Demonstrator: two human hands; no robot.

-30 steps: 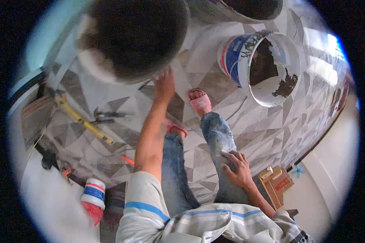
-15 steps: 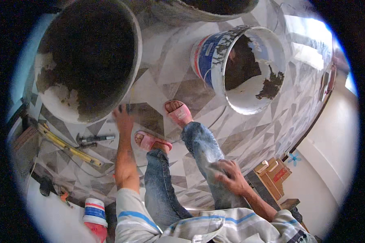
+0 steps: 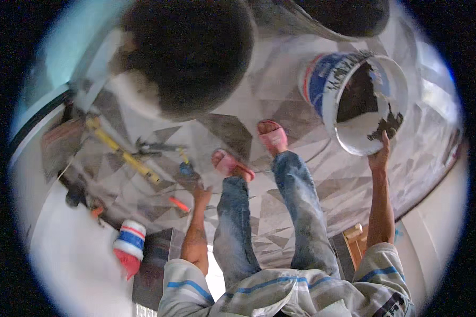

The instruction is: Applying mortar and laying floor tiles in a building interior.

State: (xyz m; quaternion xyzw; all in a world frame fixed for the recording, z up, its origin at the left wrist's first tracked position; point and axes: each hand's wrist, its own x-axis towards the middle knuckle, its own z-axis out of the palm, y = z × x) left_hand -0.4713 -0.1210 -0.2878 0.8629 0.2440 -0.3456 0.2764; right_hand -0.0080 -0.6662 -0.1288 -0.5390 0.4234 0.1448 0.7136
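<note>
My right hand (image 3: 380,153) is closed on the near rim of a white bucket (image 3: 349,136) with a blue and red outer band. The thumb lies over the edge, and the other fingers are hidden behind the wall. The bucket leans with its mouth toward me, and dark brown, mud-like material (image 3: 360,95) clings inside. Low over the floor, left of my legs, my left hand (image 3: 201,195) is open and slightly blurred, with nothing seen in it. Close by lie an orange-red stick-like piece (image 3: 180,204) and a small blue and yellow thing (image 3: 186,168), its kind unclear.
A large tub (image 3: 135,98) with dark contents stands ahead, another dark-filled container (image 3: 322,26) behind it. A yellow spirit level (image 3: 124,153) and a hammer (image 3: 161,147) lie at left. Behind them is a red, white and blue bucket (image 3: 129,240). A cable crosses the patterned floor (image 3: 269,211).
My right hand has gone from my knee out to the bucket's rim. The left has drawn back from beside the large tub. The whole view has swung left.
</note>
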